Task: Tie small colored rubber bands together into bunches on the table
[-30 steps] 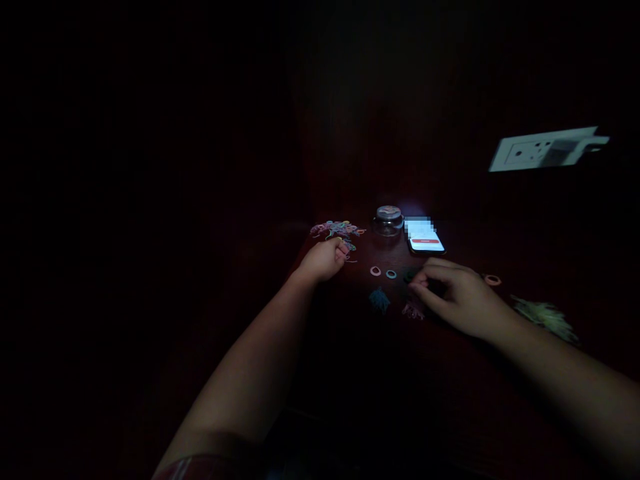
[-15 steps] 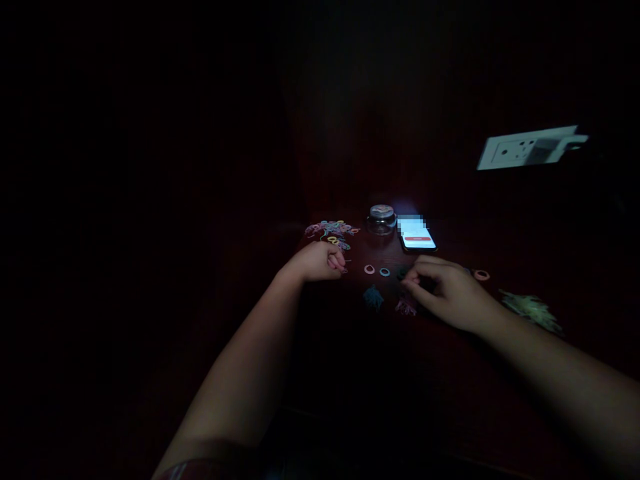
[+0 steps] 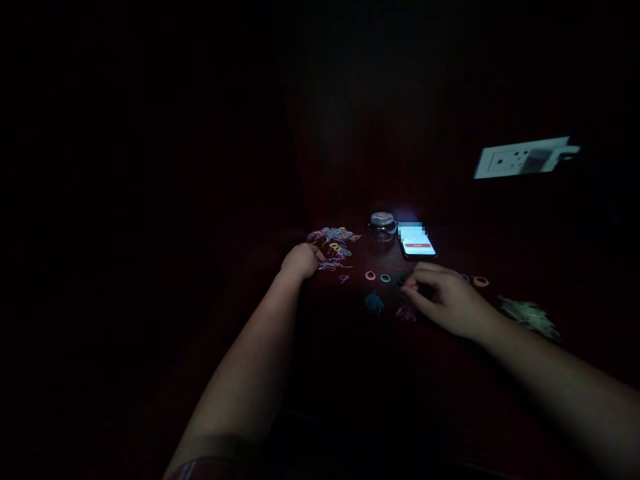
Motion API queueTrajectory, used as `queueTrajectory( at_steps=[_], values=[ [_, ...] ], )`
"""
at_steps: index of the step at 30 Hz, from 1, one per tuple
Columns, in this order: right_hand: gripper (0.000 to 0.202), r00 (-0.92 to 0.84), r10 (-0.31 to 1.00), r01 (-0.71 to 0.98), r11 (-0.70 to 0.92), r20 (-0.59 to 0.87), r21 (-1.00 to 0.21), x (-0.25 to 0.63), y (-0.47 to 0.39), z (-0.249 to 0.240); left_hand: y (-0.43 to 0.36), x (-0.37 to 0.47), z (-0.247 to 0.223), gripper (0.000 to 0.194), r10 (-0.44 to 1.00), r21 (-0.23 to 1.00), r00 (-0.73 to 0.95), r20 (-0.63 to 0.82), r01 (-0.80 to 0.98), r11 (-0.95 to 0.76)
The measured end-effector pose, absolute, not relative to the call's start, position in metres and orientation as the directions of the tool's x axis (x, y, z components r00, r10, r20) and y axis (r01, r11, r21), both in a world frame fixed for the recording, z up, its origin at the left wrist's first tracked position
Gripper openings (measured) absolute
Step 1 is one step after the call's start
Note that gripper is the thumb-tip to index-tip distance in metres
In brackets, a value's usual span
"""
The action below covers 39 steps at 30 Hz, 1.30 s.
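On the dark table, my left hand [image 3: 301, 261] is at the near left side of a mixed pile of coloured bands [image 3: 336, 235], its fingertips partly hidden and dim. A single pale band [image 3: 344, 278] lies just right of that hand. My right hand [image 3: 440, 293] hovers by a small pink bunch [image 3: 406, 313], thumb and fingers pinched together; what they hold, if anything, is too small to name. Left of it are a pink ring [image 3: 370, 275], a blue ring [image 3: 385, 278] and a teal bunch of bands [image 3: 374, 303].
A lidded clear jar [image 3: 383, 227] stands behind the rings, beside a lit phone [image 3: 418, 241]. At the right lie an orange ring [image 3: 481, 282] and a pale yellow-green pile [image 3: 533, 317]. A wall socket [image 3: 520, 159] is at the upper right.
My left hand has moved left, uncovering more pale purple bands and the single band. The right hand remains in nearly the same place. The view has shifted slightly.
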State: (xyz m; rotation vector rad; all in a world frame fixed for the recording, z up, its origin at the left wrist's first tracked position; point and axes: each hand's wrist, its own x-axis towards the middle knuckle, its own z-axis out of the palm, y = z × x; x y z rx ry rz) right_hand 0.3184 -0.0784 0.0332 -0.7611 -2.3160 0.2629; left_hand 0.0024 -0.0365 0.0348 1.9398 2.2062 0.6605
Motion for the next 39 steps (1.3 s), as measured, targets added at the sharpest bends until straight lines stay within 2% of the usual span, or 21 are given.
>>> queueTrajectory(
  at_steps=[5,10,16,21,24,27,30,34,39],
  values=[
    [0.017,-0.594,0.581,0.449,0.813,0.557,-0.370,0.319,-0.079,0.033,-0.037,0.003,0.029,0.015,0.978,0.431,-0.065,0.200,0.902,-0.028],
    [0.017,-0.593,0.593,0.461,0.805,0.545,-0.373,0.319,-0.079,0.034,-0.032,-0.001,0.021,0.015,0.987,0.409,-0.052,0.152,0.913,-0.015],
    [0.015,-0.589,0.603,0.467,0.797,0.538,-0.382,0.319,-0.078,0.033,-0.030,0.001,0.023,0.016,0.969,0.385,-0.064,0.238,0.922,-0.033],
    [0.013,-0.584,0.604,0.464,0.797,0.543,-0.388,0.319,-0.078,0.033,-0.032,0.011,0.025,0.018,0.917,0.510,0.022,0.399,0.826,-0.242],
    [0.011,-0.574,0.605,0.462,0.795,0.552,-0.392,0.318,-0.078,0.034,-0.030,0.016,0.020,0.018,0.931,0.612,0.133,0.341,0.720,-0.327],
    [0.011,-0.565,0.615,0.472,0.788,0.549,-0.397,0.318,-0.079,0.034,-0.028,0.017,0.014,0.018,0.948,0.664,0.188,0.257,0.678,-0.314],
    [0.012,-0.566,0.622,0.479,0.783,0.542,-0.397,0.318,-0.078,0.034,-0.027,0.013,0.014,0.017,0.944,0.613,0.122,0.308,0.733,-0.295],
    [0.012,-0.566,0.619,0.484,0.784,0.544,-0.388,0.319,-0.078,0.034,-0.026,0.006,0.015,0.029,0.912,0.516,-0.008,0.409,0.827,-0.224],
    [0.012,-0.564,0.629,0.490,0.777,0.536,-0.396,0.318,-0.078,0.034,-0.026,0.005,0.014,0.018,0.959,0.436,-0.023,0.283,0.894,-0.107]
  ],
)
